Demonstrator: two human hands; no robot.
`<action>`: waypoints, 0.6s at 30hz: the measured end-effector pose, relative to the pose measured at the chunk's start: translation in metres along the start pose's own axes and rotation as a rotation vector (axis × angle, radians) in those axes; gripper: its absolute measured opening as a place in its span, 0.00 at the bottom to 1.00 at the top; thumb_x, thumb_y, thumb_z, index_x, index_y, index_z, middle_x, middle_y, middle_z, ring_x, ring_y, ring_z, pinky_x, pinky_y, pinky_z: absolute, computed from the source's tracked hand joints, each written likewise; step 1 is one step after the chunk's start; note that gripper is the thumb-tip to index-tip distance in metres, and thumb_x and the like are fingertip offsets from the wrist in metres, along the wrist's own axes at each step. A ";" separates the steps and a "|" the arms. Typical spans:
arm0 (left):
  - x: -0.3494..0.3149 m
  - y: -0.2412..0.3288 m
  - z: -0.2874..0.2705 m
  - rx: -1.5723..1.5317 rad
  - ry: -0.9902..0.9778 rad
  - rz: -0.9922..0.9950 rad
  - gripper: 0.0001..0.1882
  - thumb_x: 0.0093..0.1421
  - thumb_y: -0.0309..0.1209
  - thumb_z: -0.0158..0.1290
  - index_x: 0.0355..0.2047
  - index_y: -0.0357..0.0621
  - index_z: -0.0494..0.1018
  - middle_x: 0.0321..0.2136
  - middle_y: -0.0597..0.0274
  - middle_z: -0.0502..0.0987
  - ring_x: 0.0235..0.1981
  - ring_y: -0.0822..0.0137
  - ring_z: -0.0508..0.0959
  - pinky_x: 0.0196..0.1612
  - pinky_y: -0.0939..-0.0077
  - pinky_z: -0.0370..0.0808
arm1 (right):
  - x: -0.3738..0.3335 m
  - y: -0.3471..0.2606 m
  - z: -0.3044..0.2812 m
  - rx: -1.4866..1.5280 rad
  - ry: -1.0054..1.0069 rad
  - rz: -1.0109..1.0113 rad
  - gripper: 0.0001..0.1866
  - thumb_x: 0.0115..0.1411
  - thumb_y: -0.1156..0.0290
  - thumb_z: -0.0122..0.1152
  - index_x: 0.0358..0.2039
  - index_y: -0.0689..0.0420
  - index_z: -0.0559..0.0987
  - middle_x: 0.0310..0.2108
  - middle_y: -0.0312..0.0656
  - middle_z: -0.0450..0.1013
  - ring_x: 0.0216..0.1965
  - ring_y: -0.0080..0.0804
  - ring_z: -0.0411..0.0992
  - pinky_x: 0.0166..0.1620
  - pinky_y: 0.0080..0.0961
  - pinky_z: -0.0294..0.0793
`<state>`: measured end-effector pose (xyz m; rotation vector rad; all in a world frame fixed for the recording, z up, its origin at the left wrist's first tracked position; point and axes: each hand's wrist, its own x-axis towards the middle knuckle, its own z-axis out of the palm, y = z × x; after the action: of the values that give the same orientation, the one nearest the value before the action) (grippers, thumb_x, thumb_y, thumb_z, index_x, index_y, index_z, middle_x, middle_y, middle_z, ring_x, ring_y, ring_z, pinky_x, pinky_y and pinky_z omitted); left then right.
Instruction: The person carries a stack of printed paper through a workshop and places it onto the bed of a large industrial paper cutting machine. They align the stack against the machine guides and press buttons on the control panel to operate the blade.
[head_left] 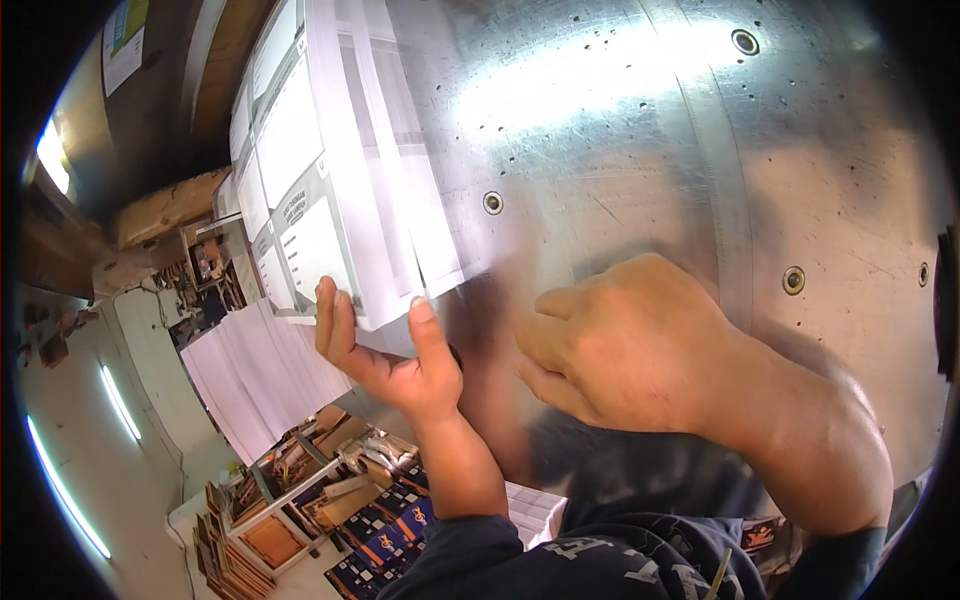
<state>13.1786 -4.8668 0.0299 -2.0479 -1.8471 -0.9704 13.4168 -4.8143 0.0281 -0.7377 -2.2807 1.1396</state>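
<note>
A thick stack of white printed sheets (375, 240), with grey bands and boxes on its top sheet, stands at the left of the metal tabletop. My left hand (395, 370) is at its near corner, thumb against one side and fingers against the other. To the right, my right hand (630, 345) hovers over or rests on the shiny metal tabletop (610, 210); which of these, I cannot tell. Its fingers are curled in, and its palm side is hidden. Both forearms reach in from the lower edge, in dark short sleeves.
Round metal-rimmed holes (493, 203) dot the tabletop. Another pile of white paper (265, 375) sits beyond its left edge. Further down at the left are a shelf unit (270, 510) and dark blue printed boxes (385, 540). More white sheets (537, 508) show beside my left sleeve.
</note>
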 end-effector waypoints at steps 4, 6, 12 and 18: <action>0.002 -0.005 0.000 -0.092 0.026 -0.005 0.28 0.61 0.33 0.55 0.57 0.35 0.59 0.59 0.46 0.61 0.60 0.55 0.63 0.62 0.59 0.62 | 0.000 0.001 0.004 -0.029 0.048 -0.006 0.09 0.54 0.64 0.59 0.22 0.53 0.74 0.21 0.38 0.72 0.21 0.38 0.75 0.25 0.34 0.73; 0.003 -0.007 0.002 -0.121 0.048 0.025 0.27 0.62 0.34 0.55 0.57 0.35 0.60 0.56 0.50 0.63 0.59 0.57 0.64 0.62 0.60 0.62 | 0.001 0.001 0.007 -0.031 0.067 0.000 0.11 0.54 0.63 0.61 0.21 0.52 0.72 0.20 0.37 0.71 0.20 0.37 0.73 0.24 0.34 0.73; 0.003 -0.013 0.002 -0.133 0.018 0.053 0.28 0.62 0.35 0.55 0.57 0.36 0.58 0.58 0.48 0.60 0.60 0.56 0.63 0.62 0.59 0.62 | 0.001 0.002 0.006 0.004 0.122 -0.014 0.11 0.53 0.64 0.62 0.19 0.52 0.71 0.19 0.36 0.69 0.19 0.36 0.73 0.23 0.32 0.72; 0.002 -0.014 0.004 -0.216 0.022 0.019 0.28 0.62 0.36 0.55 0.56 0.38 0.58 0.60 0.47 0.58 0.60 0.54 0.62 0.62 0.57 0.64 | 0.003 0.002 0.004 0.030 0.108 -0.015 0.11 0.51 0.65 0.63 0.19 0.52 0.70 0.18 0.36 0.67 0.18 0.35 0.72 0.22 0.31 0.71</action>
<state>13.1664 -4.8601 0.0242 -2.1598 -1.7764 -1.2302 13.4127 -4.8143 0.0250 -0.7507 -2.1714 1.0975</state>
